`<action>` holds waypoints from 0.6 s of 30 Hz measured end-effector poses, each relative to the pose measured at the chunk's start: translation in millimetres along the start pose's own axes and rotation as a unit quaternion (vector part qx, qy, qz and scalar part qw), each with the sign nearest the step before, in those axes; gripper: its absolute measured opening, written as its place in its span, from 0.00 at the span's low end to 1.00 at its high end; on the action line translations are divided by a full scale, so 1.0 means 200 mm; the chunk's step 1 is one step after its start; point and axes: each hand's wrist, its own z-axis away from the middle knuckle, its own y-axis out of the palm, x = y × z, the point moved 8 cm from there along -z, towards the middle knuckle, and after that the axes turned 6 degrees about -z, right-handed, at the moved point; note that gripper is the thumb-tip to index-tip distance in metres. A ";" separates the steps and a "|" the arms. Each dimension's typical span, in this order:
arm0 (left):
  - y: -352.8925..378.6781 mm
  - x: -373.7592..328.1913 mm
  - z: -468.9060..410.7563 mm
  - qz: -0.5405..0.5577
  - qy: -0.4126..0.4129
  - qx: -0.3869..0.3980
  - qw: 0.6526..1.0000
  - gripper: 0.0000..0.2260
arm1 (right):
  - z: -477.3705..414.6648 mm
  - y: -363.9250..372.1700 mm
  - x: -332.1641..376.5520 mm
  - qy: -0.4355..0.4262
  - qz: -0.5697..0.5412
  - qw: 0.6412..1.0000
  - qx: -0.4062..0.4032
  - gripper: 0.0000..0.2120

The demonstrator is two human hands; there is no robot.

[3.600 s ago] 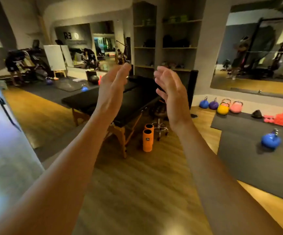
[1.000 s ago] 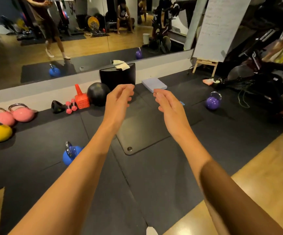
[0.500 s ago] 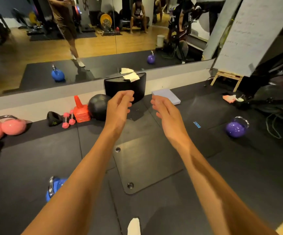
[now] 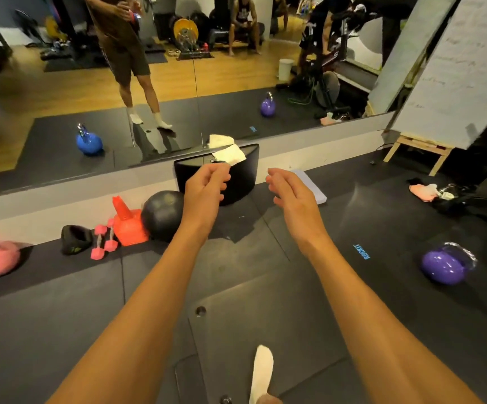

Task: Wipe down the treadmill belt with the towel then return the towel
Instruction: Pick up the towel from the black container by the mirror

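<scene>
White cloth, thin and lightly crumpled: the towel [image 4: 230, 155] lies on the top edge of a black box [image 4: 245, 177] that stands against the base of the mirror [image 4: 61, 97], one corner hanging a little over the box's front. Its reflection shows just above it in the glass. The left hand [image 4: 205, 188] is at the towel's lower edge with fingers curled and thumb near forefinger; whether it has pinched the cloth or is only short of it cannot be told from this view. The right hand [image 4: 290, 191] hangs beside the box, fingers relaxed and parted, holding nothing. No treadmill can be made out, so judged: the wipe is not yet begun and this is the pickup. Risks noted: (1) the towel looks light and sits at the box's edge, so a brush of the knuckles instead of a clean pinch could slide it off the back, between box and mirror, out of easy reach; (2) a grip on one corner only would let it unfold and trail onto the floor mat [image 4: 61, 316], picking up grit before it touches the belt; (3) a careless swing of the left arm could knock the black ball [image 4: 160, 214] and orange cone [image 4: 125, 223] close by on that side.
</scene>
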 end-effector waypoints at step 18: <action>0.31 0.38 -2.05 0.009 -0.095 -0.059 0.994 0.08 | -2.12 0.15 -0.43 0.027 0.026 0.999 0.027 0.15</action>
